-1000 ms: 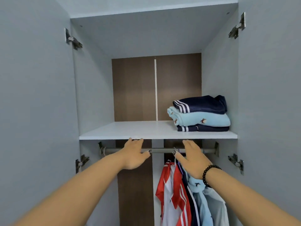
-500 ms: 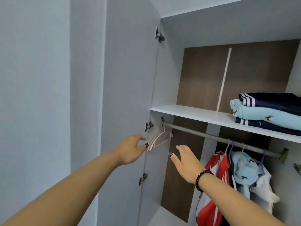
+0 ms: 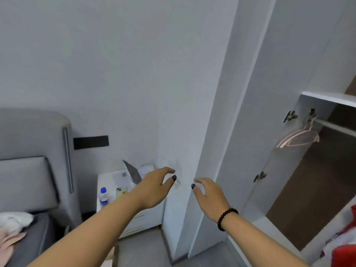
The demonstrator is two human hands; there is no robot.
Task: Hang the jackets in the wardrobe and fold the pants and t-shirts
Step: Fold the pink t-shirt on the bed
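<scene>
Wardrobe (image 3: 269, 132) stands open to the right of both hands, its door swung wide so the rail is reachable. Bed (image 3: 28, 180) lies left of them, pale clothes (image 3: 11, 228) heaped there, probably awaiting folding. Pink hangers (image 3: 296, 137) hang bare above the right hand (image 3: 210, 197). It and the left hand (image 3: 154, 187) hover empty, fingers loosely spread.

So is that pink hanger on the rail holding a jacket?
No, the pink hanger hangs bare on the rail, with no clothing on it.
</scene>
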